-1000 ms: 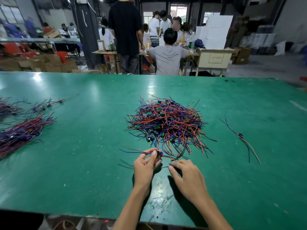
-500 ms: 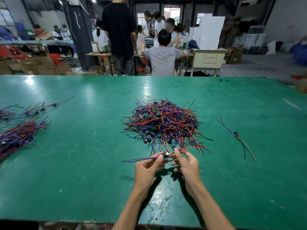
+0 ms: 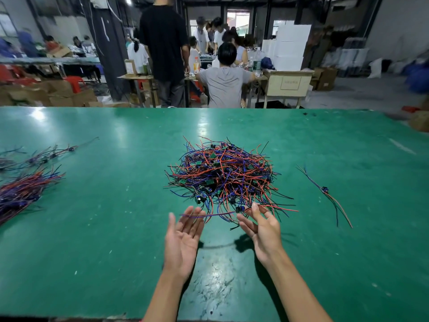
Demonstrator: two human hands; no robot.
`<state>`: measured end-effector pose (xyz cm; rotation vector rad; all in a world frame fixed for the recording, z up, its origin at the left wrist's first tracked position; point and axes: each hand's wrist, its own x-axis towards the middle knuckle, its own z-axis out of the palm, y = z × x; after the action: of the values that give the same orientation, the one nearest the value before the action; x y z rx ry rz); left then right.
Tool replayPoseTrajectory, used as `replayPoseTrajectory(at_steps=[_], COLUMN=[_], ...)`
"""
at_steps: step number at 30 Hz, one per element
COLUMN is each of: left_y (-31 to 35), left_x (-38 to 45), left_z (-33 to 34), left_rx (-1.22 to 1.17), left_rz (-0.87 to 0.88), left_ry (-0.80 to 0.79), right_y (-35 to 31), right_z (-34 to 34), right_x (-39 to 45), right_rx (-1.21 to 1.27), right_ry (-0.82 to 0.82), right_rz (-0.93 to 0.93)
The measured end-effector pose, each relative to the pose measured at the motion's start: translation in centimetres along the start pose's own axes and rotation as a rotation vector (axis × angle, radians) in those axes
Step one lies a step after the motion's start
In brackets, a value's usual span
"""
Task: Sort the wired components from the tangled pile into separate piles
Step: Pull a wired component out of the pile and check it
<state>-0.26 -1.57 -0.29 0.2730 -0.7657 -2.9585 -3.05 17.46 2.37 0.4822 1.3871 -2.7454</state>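
Tangled pile (image 3: 222, 175) of red, blue and black wires lies mid-table (image 3: 116, 228), and just on its near side one component (image 3: 240, 209) hangs above the green top, its wires stretched sideways. Right hand (image 3: 263, 228) pinches it beside the small black part; left hand (image 3: 184, 238) is palm up, fingers straight, the blue wire across its fingertips. Sorted bundles (image 3: 25, 189) lie far left of the pile, a lone piece (image 3: 325, 190) to its right.

A green table (image 3: 97, 228) is being lit from overhead (glare showing on it). Beyond, people (image 3: 224, 84) are being gathered around a wooden desk (image 3: 287, 83); cardboard boxes (image 3: 58, 94) are being stacked on the grey floor (image 3: 362, 96).
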Motion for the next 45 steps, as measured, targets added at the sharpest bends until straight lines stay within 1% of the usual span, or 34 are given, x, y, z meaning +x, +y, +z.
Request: replayPoseTrajectory(at_steps=[2,4,5,6,8,9,10,12,14,16,19,22,24,28,32,34,36,38,42,45], left_y=[0.5,0.4,0.3,0.0,-0.7,-1.2,-1.5,-2.1,-2.4,-2.9,-3.4,-3.8,-4.2,-4.4,-4.6,-4.7,-4.7,-4.7,-4.8,-4.6], left_x=[0.3,0.4,0.4,0.4,0.2,0.1,-0.1,-0.4,-0.5,-0.6,-0.7,-0.4,-0.4,-0.3,-0.4,-0.5,-0.5,-0.5,-0.5,-0.7], left_z=[-0.5,-0.3,0.1,0.7,2.1,2.8,3.4,3.8,3.9,4.0,4.5,4.7,4.3,3.9,4.1,4.2,4.2,4.2,4.1,4.1], left_rx=[-0.087,0.002,0.132,0.333,0.773,0.905,0.959,0.960,0.966,0.966,0.990,1.015,1.023,0.972,0.981,0.964,0.963,0.975,1.016,1.005], left_rz=[-0.069,-0.129,-0.149,-0.164,-0.212,-0.253,-0.285,-0.267,-0.214,-0.226,-0.264,-0.219,-0.168,-0.100,-0.100,-0.101,-0.093,-0.081,-0.074,-0.095], left_ry=[-0.018,-0.042,-0.056,-0.088,-0.225,-0.297,-0.348,-0.378,-0.337,-0.288,-0.203,-0.152,-0.158,-0.129,-0.186,-0.203,-0.217,-0.225,-0.237,-0.258], right_y=[-1.0,-2.0,-2.4,-2.6,-2.5,-2.4,-2.2,-1.6,-0.9,0.1,1.5,1.9,1.9,2.2,2.3,2.3,2.4,2.5,1.9,0.7], right_z=[-0.2,-0.4,-0.5,-0.5,-0.5,-0.4,-0.3,-0.3,-0.5,-1.1,-1.8,-1.7,-1.6,-1.7,-1.4,-1.4,-1.2,-0.9,0.0,0.2], right_x=[0.5,0.9,1.0,1.2,1.3,1.3,1.3,1.2,1.2,1.3,1.2,1.2,1.2,0.7,0.3,0.2,0.2,0.4,1.2,1.9], right_rx=[-0.125,-0.335,-0.423,-0.493,-0.617,-0.660,-0.670,-0.649,-0.658,-0.682,-0.726,-0.722,-0.707,-0.728,-0.586,-0.573,-0.595,-0.611,-0.520,-0.546], right_ry=[-0.074,-0.186,-0.242,-0.291,-0.343,-0.338,-0.329,-0.307,-0.223,-0.123,-0.117,-0.113,-0.121,-0.216,-0.253,-0.259,-0.238,-0.184,-0.079,-0.029], right_rz=[0.040,0.072,0.072,0.059,0.009,-0.023,-0.056,-0.141,-0.226,-0.257,-0.279,-0.333,-0.306,-0.282,-0.257,-0.253,-0.258,-0.254,-0.194,-0.202])
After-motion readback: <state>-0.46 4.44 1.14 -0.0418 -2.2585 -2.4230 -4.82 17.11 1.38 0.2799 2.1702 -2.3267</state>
